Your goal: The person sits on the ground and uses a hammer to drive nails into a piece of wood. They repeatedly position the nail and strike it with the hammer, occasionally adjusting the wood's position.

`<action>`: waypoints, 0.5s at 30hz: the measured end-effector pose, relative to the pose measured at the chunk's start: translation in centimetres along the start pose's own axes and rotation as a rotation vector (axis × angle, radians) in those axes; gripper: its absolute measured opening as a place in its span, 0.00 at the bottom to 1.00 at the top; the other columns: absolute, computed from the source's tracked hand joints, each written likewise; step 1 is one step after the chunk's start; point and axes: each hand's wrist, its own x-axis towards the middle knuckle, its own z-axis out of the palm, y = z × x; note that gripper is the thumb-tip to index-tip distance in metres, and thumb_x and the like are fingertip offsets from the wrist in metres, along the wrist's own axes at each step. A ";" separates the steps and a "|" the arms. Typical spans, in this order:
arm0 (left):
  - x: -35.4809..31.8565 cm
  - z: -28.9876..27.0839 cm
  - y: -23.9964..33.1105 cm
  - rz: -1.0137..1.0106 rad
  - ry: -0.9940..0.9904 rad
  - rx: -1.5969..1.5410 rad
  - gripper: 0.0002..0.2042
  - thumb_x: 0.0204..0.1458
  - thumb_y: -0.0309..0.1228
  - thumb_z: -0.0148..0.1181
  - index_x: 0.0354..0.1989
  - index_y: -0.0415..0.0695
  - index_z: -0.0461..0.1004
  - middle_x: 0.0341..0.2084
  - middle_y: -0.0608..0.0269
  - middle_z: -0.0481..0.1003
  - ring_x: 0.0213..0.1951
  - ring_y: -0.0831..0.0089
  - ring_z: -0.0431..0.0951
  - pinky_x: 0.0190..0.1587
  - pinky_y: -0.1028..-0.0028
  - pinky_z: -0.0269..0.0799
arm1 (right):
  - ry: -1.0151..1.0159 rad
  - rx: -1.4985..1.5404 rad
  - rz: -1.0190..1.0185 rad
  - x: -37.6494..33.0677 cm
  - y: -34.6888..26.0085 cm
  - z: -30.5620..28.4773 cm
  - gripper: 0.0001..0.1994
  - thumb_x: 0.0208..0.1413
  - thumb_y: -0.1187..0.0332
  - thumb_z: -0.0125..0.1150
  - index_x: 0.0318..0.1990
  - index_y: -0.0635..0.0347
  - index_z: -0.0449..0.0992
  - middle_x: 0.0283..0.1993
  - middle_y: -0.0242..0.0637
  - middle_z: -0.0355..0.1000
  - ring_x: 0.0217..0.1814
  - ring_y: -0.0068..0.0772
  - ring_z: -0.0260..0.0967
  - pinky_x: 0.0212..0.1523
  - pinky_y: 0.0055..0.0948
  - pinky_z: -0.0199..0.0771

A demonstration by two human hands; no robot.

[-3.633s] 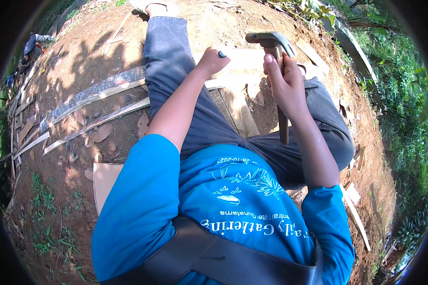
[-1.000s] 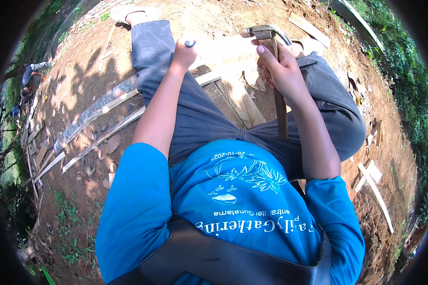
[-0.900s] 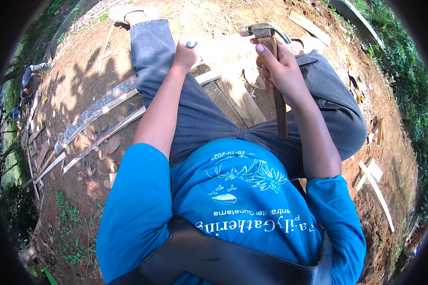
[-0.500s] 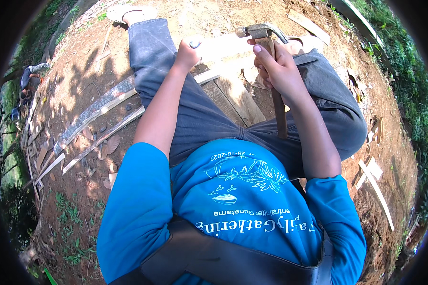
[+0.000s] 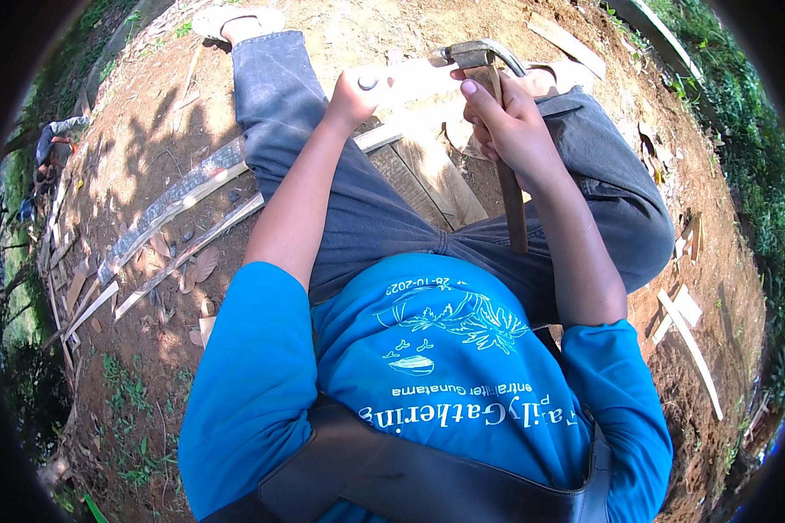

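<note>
My left hand point(image 5: 351, 103) is closed in a fist over the sunlit boards. A small round grey end with a dark rim point(image 5: 368, 83) shows at the top of that fist; it looks like the butt of a handle, and the rest is hidden by the hand and glare. My right hand point(image 5: 516, 126) grips a claw hammer point(image 5: 513, 205) high on its wooden handle, just below the metal head. The hammer's striking face points left, toward my left hand but apart from it. Beneath my hands, between my legs, lie wooden boards point(image 5: 432, 170).
A long bark-edged plank point(image 5: 179, 196) and a thin strip point(image 5: 196, 253) lie on the dirt at left. Wood offcuts point(image 5: 693, 349) are at right, with another board point(image 5: 567, 48) at the far right. Another person point(image 5: 52, 144) is at the far left edge.
My left hand has shifted slightly to the right, with the round end still in its grip. The hammer and my right hand are almost where they were.
</note>
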 end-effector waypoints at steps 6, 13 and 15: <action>0.4 -0.3 0.3 -0.011 0.026 -0.179 0.06 0.55 0.23 0.60 0.26 0.37 0.75 0.20 0.67 0.75 0.25 0.80 0.73 0.30 0.77 0.69 | -0.024 0.009 -0.025 0.0 0.1 -0.1 0.18 0.66 0.56 0.57 0.55 0.59 0.71 0.29 0.26 0.61 0.19 0.10 0.53 0.18 0.17 0.54; 0.4 -0.4 -1.0 0.010 -0.023 -0.100 0.05 0.55 0.23 0.60 0.27 0.37 0.76 0.21 0.66 0.76 0.25 0.79 0.74 0.30 0.76 0.69 | -0.010 -0.006 0.019 -0.1 -0.1 -0.1 0.19 0.66 0.56 0.57 0.56 0.59 0.71 0.29 0.26 0.61 0.18 0.10 0.52 0.18 0.17 0.55; 0.4 0.0 -0.6 0.003 -0.032 -0.067 0.05 0.55 0.23 0.60 0.27 0.37 0.76 0.21 0.66 0.76 0.25 0.79 0.73 0.30 0.76 0.69 | -0.006 -0.011 0.023 -0.1 0.0 -0.2 0.19 0.66 0.56 0.57 0.56 0.59 0.71 0.29 0.27 0.62 0.18 0.10 0.53 0.18 0.17 0.55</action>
